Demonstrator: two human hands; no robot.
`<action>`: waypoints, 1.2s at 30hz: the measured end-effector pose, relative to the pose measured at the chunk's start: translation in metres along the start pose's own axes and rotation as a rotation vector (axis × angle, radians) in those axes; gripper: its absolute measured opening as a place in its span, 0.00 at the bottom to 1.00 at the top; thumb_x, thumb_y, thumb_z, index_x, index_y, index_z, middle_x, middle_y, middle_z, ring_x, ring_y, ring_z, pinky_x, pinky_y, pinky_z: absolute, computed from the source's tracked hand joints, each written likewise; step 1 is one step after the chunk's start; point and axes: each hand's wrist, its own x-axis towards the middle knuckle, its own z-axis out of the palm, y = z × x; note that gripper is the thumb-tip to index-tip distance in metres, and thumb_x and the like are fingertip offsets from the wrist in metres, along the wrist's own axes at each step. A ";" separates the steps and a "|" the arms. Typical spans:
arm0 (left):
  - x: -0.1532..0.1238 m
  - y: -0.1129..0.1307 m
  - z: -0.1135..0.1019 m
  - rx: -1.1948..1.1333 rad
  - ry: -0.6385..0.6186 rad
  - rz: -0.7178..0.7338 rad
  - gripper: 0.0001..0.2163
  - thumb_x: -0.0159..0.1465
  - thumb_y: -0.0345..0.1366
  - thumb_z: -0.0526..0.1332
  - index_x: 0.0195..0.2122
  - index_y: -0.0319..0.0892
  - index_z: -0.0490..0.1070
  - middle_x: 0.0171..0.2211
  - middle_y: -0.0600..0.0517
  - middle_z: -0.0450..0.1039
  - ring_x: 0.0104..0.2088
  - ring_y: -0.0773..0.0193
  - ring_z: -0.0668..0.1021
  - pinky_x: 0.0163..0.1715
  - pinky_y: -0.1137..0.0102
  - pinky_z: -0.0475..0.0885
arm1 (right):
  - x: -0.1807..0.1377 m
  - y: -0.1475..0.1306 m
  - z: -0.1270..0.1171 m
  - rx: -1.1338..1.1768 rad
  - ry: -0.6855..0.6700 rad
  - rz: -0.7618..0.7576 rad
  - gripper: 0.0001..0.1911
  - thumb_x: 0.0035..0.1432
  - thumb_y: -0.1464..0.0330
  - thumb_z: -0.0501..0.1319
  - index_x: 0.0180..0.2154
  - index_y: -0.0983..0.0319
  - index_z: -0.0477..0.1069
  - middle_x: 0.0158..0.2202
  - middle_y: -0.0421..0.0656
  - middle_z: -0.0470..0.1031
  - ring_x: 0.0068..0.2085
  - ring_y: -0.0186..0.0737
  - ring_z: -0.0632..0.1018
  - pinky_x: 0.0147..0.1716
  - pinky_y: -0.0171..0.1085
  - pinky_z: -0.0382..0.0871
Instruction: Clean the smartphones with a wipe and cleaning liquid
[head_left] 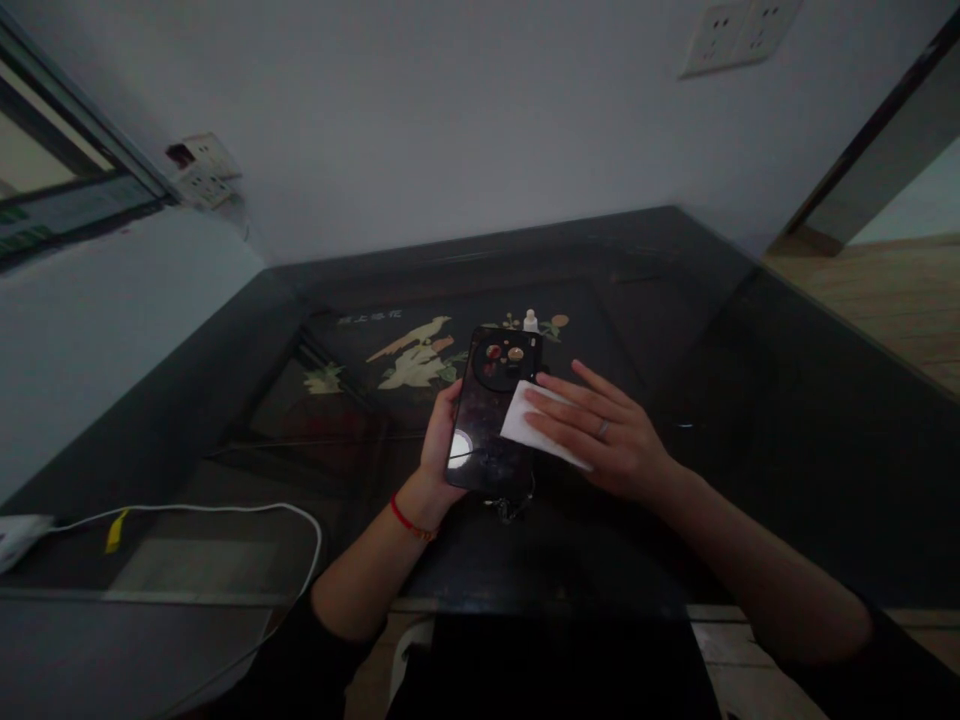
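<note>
A dark smartphone (484, 420) is held tilted above the table, its glossy back with a round camera ring facing me. My left hand (441, 440), with a red bracelet on the wrist, grips it from the left edge and underneath; most of its fingers are hidden behind the phone. My right hand (600, 430), wearing a ring, presses a folded white wipe (521, 420) flat under its fingers against the phone's right side. A small strap or chain (506, 508) hangs at the phone's lower end. Just beyond the phone stands a small white bottle (531, 321).
The dark glossy table (750, 420) has a bird-and-flower picture (412, 360) on its top. A white cable (225, 508) with a yellow tag runs from a white power strip (22, 540) at the left. Wall sockets (739, 38) are at the back.
</note>
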 end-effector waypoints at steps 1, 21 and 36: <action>0.000 0.000 0.000 -0.005 -0.027 -0.011 0.21 0.63 0.45 0.49 0.48 0.37 0.73 0.43 0.45 0.79 0.50 0.53 0.76 0.53 0.60 0.66 | 0.000 -0.002 0.000 0.015 -0.004 -0.029 0.17 0.63 0.76 0.55 0.52 0.63 0.69 0.54 0.49 0.74 0.61 0.45 0.68 0.61 0.56 0.60; -0.004 -0.008 0.003 0.015 -0.092 -0.137 0.21 0.64 0.45 0.50 0.49 0.38 0.72 0.40 0.44 0.79 0.44 0.51 0.79 0.50 0.55 0.68 | -0.007 0.020 -0.010 -0.080 0.095 0.096 0.23 0.60 0.73 0.57 0.57 0.60 0.66 0.54 0.48 0.74 0.57 0.48 0.72 0.58 0.55 0.66; -0.001 -0.009 0.000 0.072 -0.044 -0.084 0.20 0.65 0.44 0.49 0.41 0.35 0.75 0.37 0.46 0.79 0.40 0.55 0.80 0.49 0.63 0.69 | 0.000 -0.017 0.005 0.235 0.071 -0.022 0.16 0.65 0.72 0.50 0.50 0.69 0.71 0.49 0.53 0.77 0.55 0.44 0.74 0.55 0.47 0.70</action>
